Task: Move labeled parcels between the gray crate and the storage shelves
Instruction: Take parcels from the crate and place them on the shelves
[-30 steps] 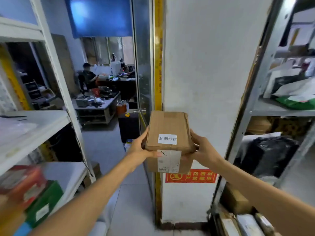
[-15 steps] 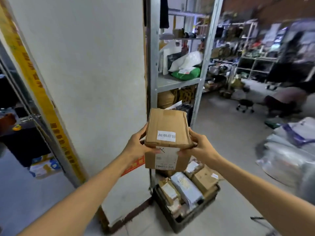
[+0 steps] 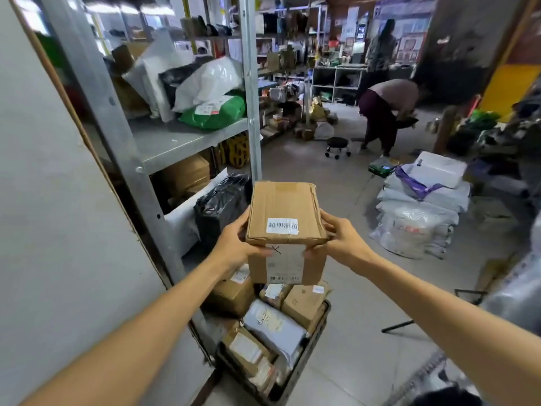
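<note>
I hold a brown cardboard parcel (image 3: 285, 212) with a white label on top and a shipping label on its near face, out in front of me at chest height. My left hand (image 3: 237, 244) grips its left side and my right hand (image 3: 341, 240) grips its right side. Directly below it on the floor stands the gray crate (image 3: 317, 329), filled with several labeled boxes and mailer bags. The metal storage shelves (image 3: 175, 142) rise to the left, carrying white, green and black bagged parcels and cardboard boxes.
A white pillar (image 3: 58, 230) fills the left. A stack of white bagged parcels (image 3: 421, 209) lies on the floor at right. A small black wheeled stool (image 3: 337, 146) and a bending person (image 3: 386, 109) are farther back, with another person standing beyond.
My view has swung right, from the pillar and a doorway to the shelves and open floor. The crate has come into full view beneath the parcel. Both hands keep their grip.
</note>
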`<state>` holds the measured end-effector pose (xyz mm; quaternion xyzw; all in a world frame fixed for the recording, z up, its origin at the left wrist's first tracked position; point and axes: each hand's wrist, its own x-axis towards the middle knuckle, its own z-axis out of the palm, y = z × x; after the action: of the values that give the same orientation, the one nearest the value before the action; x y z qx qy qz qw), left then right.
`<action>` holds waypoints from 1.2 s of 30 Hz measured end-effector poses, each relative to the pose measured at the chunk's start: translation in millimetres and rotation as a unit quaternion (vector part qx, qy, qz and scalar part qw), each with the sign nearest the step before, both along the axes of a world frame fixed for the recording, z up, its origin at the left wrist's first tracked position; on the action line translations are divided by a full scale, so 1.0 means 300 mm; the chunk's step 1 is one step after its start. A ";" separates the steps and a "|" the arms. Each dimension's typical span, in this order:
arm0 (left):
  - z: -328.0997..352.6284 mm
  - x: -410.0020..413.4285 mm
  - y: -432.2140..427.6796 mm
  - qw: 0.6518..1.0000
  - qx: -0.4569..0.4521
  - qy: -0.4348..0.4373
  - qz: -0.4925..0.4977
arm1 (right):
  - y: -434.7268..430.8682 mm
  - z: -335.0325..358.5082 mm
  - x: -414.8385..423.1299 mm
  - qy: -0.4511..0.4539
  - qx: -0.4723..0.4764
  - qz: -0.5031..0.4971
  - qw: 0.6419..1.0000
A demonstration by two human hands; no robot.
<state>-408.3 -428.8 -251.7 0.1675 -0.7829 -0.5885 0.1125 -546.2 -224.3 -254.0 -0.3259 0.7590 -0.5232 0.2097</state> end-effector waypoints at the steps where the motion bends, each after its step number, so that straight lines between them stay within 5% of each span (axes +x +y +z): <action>1: -0.009 -0.042 -0.020 1.000 0.000 -0.002 -0.008 | -0.012 -0.007 -0.031 -0.001 0.002 -0.006 1.000; 15: -0.166 -0.473 -0.383 0.995 0.031 -0.052 -0.081 | -0.320 -0.149 -0.316 -0.032 0.032 -0.094 0.995; 23: -0.389 -0.605 -0.475 0.977 0.072 -0.108 -0.171 | -0.397 -0.365 -0.344 -0.141 0.044 -0.147 0.978; 36: -1.240 -0.439 -0.526 0.937 0.112 -0.322 -0.077 | -0.496 -1.272 -0.138 -0.342 0.136 -0.224 0.903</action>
<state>-540.1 -586.5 -623.6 0.2991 -0.7168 -0.5936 -0.2106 -587.6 -373.2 -635.5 0.0830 0.7573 -0.5277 0.3757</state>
